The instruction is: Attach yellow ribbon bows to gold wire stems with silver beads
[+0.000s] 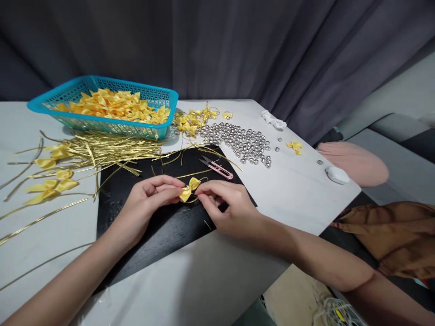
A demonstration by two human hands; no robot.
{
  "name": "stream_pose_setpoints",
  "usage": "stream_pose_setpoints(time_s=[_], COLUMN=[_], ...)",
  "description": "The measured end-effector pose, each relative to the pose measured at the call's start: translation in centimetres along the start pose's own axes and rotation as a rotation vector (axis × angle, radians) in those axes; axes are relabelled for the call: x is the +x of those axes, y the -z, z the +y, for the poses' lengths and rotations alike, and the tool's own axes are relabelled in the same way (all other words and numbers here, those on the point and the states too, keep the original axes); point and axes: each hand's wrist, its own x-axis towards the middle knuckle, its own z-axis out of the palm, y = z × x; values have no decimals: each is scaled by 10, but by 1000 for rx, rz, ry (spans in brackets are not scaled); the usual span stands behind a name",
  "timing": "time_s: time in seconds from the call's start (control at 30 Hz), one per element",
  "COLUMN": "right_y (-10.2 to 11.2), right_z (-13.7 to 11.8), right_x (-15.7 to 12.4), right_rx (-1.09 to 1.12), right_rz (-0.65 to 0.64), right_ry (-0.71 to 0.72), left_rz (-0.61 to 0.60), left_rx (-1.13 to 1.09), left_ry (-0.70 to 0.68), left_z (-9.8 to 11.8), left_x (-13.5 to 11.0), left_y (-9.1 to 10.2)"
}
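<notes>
Head view: pinching a yellow bow in left hand with closed grip, above black mat on bench; pinching its thin gold tie in right hand (seemingly, with the end hidden). Probably twisting or tightening the tie; next, likely calling for steady hold and gentle pull.

Bow I saw was ylw, wires gold, beads silver. Mat was blk, table wht, snips' handle pink. Basket was turq. w/ holey pattern; curtain dk grey, cushion pale pink, cloth brn.
</notes>
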Motion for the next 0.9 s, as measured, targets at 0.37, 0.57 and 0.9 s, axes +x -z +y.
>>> stream_pose_setpoints(time_s=[0.37, 0.57, 0.9], right_y=[1, -2, -6], right_z=[-1, 0, 1], right_x=[-1, -1, -3], right_rx=[1, 34, 59], right_rz=[-1, 0, 18], right_ry=[-24, -57, -27], left_rz=[-6, -8, 7], left_rx=[-19, -19, 6], left_ry=[10, 8, 50], left_z=[1, 1, 0], left_x=[1, 1, -1], left_y=[-2, -1, -6])
